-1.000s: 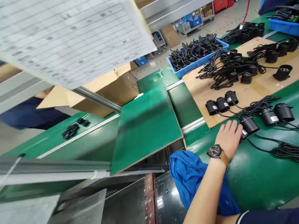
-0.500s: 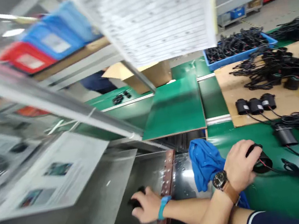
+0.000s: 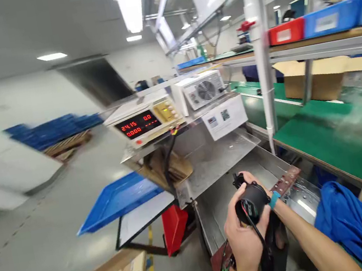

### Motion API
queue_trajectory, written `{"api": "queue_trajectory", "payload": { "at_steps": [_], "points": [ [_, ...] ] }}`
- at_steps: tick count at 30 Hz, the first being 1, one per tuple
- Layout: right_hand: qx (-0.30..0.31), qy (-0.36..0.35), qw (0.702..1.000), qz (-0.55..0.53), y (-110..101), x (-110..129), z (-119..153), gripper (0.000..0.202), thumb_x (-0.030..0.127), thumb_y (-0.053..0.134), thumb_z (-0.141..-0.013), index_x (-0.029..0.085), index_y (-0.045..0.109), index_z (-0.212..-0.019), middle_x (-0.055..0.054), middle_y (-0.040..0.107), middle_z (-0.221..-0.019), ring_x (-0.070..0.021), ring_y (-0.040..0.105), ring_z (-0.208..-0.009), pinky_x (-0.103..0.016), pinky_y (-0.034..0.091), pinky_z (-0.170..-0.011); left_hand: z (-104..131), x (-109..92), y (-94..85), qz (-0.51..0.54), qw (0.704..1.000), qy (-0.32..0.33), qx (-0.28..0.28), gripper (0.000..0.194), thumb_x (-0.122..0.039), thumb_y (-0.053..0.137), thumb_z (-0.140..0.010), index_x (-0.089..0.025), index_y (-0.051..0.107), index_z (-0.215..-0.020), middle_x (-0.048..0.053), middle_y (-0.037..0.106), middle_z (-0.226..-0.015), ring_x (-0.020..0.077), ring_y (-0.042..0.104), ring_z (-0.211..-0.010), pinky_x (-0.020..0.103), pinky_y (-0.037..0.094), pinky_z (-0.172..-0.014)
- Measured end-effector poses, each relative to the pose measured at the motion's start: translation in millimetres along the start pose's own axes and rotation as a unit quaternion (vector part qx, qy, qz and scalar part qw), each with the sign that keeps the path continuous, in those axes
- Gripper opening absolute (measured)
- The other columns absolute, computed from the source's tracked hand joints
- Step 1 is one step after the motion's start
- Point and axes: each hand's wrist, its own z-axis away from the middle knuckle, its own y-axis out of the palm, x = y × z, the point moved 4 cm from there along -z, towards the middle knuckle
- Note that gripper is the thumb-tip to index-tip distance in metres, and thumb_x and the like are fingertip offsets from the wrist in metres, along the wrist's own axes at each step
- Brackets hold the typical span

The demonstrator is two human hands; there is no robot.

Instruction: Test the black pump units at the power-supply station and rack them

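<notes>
My left hand (image 3: 241, 236), with a brown watch strap at its wrist, is wrapped round a black cylindrical motor housing (image 3: 254, 199). The open end of the housing faces me, and a red wire and a black cable (image 3: 256, 229) run down from it. Just behind, my right hand (image 3: 253, 179), with a teal wristband, has its fingers closed on a small black plastic part (image 3: 238, 181). That part is close to the far end of the housing; whether they touch I cannot tell. Both hands are over a metal tray (image 3: 221, 207) with a brown drilled bar (image 3: 287, 180).
A power supply (image 3: 144, 123) with red digits and a white box with a fan (image 3: 203, 90) stand on a metal shelf ahead. A blue cloth (image 3: 350, 223) lies at the right, beside a green board (image 3: 324, 139). A blue tray (image 3: 122, 198) juts out at the left.
My view has swung left. My left hand has brought the motor housing from the green bench to over the metal tray, close to my right hand. My arms are no longer crossed.
</notes>
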Motion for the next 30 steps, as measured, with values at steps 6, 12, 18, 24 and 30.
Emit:
{"api": "queue_trajectory", "payload": {
  "at_steps": [6, 12, 18, 24, 30],
  "points": [
    [0.102, 0.105, 0.979, -0.143, 33.9, -7.1, 13.1, 0.057, 0.068, 0.057, -0.089, 0.024, 0.058, -0.124, -0.007, 0.059, -0.122, -0.0274, 0.056, -0.111, -0.04, 0.048, -0.093, -9.1, 97.5, -12.4, -0.069, 0.988, -0.108, -0.085, 0.054, -0.03, 0.075, -0.074, -0.02, 0.058, -0.125, 0.01, 0.066, -0.123, 0.027, 0.064, -0.112, 0.042, 0.051, -0.099],
    [0.139, 0.045, 0.988, -0.053, 49.2, 2.3, 21.0, 0.049, 0.056, 0.061, -0.094, 0.024, 0.052, -0.13, -0.006, 0.054, -0.132, -0.0251, 0.047, -0.125, -0.036, 0.039, -0.105, -5.0, 128.5, -7.6, -0.06, 0.991, -0.094, -0.079, 0.055, -0.026, 0.072, -0.076, -0.02, 0.056, -0.129, 0.01, 0.063, -0.129, 0.0266, 0.06, -0.119, 0.042, 0.05, -0.102],
    [0.083, 0.066, 0.994, 0.023, 59.3, 1.4, 16.6, 0.068, 0.043, 0.086, -0.07, 0.02, 0.051, -0.123, -0.007, 0.061, -0.113, -0.0249, 0.057, -0.106, -0.035, 0.047, -0.095, -4.2, 139.7, -4.8, -0.032, 0.986, -0.132, -0.093, 0.05, -0.014, 0.058, -0.08, -0.02, 0.056, -0.129, 0.01, 0.061, -0.132, 0.0247, 0.055, -0.125, 0.043, 0.044, -0.108],
    [0.067, 0.182, 0.971, -0.139, 65.0, 9.1, 3.2, 0.062, 0.032, 0.086, -0.066, 0.021, 0.052, -0.116, -0.008, 0.063, -0.106, -0.0279, 0.065, -0.089, -0.043, 0.058, -0.079, 31.4, 142.7, 2.0, 0.208, 0.948, -0.236, -0.045, 0.065, -0.036, 0.056, -0.091, -0.018, 0.031, -0.148, 0.015, 0.035, -0.153, 0.0243, 0.036, -0.141, 0.04, 0.033, -0.116],
    [0.12, 0.281, 0.934, -0.184, 56.6, -24.4, -44.4, 0.035, 0.025, 0.075, -0.078, 0.016, 0.057, -0.107, -0.01, 0.066, -0.099, -0.0265, 0.067, -0.084, -0.045, 0.058, -0.084, 119.7, 137.3, 48.3, 0.385, 0.808, -0.387, 0.22, 0.051, -0.059, 0.071, -0.075, -0.014, 0.059, -0.096, 0.012, 0.069, -0.087, 0.0229, 0.068, -0.085, 0.032, 0.051, -0.076]
  ]
}}
